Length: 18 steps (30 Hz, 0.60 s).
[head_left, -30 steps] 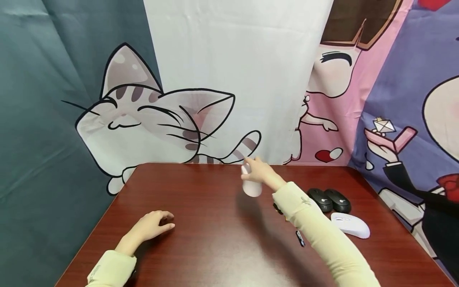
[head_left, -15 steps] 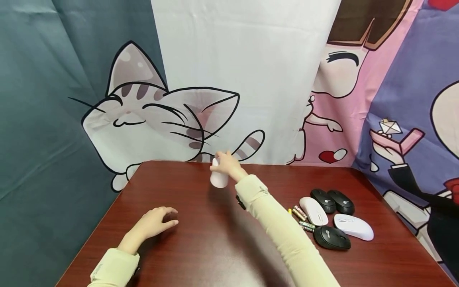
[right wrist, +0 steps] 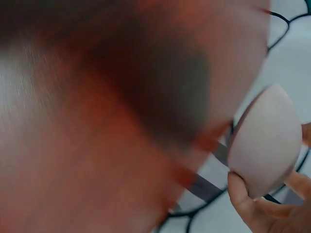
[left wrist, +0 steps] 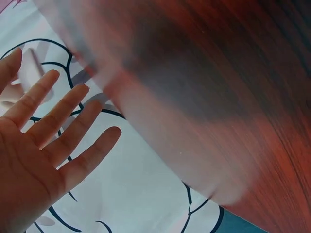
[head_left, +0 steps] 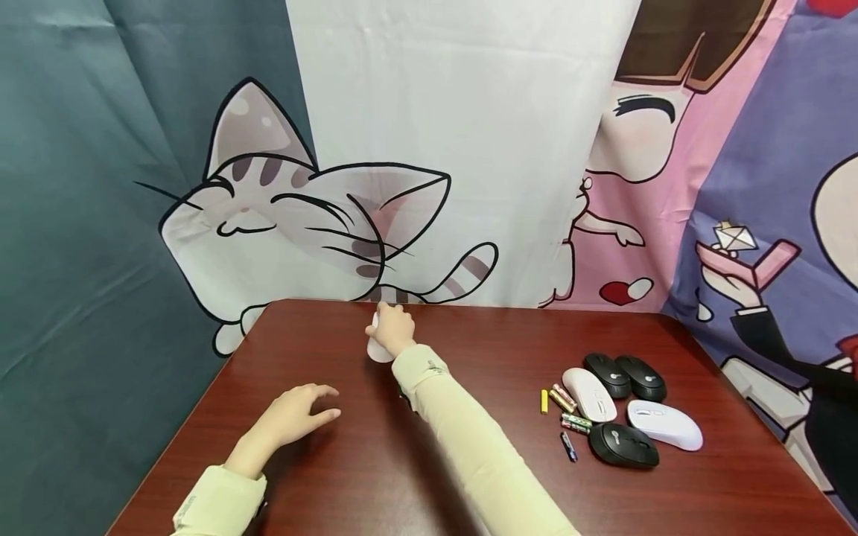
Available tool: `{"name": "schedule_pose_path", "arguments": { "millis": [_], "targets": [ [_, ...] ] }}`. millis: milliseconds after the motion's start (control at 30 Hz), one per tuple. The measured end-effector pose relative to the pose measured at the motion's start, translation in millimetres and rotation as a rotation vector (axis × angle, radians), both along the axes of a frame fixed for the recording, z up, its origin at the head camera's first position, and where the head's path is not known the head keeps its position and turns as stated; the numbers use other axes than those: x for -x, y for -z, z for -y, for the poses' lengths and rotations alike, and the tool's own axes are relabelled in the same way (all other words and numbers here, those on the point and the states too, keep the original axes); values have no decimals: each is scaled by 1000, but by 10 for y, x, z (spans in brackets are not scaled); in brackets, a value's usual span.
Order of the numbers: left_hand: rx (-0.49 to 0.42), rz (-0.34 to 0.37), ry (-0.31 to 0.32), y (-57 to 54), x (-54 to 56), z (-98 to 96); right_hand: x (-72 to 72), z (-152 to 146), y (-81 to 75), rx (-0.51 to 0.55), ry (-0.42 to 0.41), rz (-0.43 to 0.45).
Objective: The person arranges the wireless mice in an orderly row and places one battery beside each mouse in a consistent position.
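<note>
Grip of my right hand (head_left: 394, 329): the pale mouse (right wrist: 266, 141), pinched toward the table's far edge (head_left: 315, 305), could drop if I slacken.

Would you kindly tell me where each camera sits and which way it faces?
Head: worn on the person's head, facing forward and down at the table and cat-print backdrop; left hand, right hand and sleeves show.
Left wrist: worn there, facing the left hand, seen palm side, with table and backdrop beyond.
Right wrist: worn there, facing the pale mouse, table and backdrop; part of the right hand shows.
Shared: head and right wrist views both show the right hand holding the pale mouse.
</note>
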<state>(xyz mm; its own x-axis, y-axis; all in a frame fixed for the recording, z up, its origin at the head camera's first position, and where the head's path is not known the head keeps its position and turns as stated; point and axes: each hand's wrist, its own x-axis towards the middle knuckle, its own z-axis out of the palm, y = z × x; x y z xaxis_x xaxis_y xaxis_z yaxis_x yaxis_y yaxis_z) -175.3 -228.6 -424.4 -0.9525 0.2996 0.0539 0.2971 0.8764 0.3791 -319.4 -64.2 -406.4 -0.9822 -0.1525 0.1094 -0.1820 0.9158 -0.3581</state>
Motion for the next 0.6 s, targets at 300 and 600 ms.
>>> {"name": "schedule_pose_path", "arguments": {
  "millis": [300,600],
  "targets": [
    [2,-25,-4,38,12,-55,-98,214,352,-60,52,7],
    [1,9,-30,26,-2,-66,-154,384,565,-189,94,7]
  ]
}}
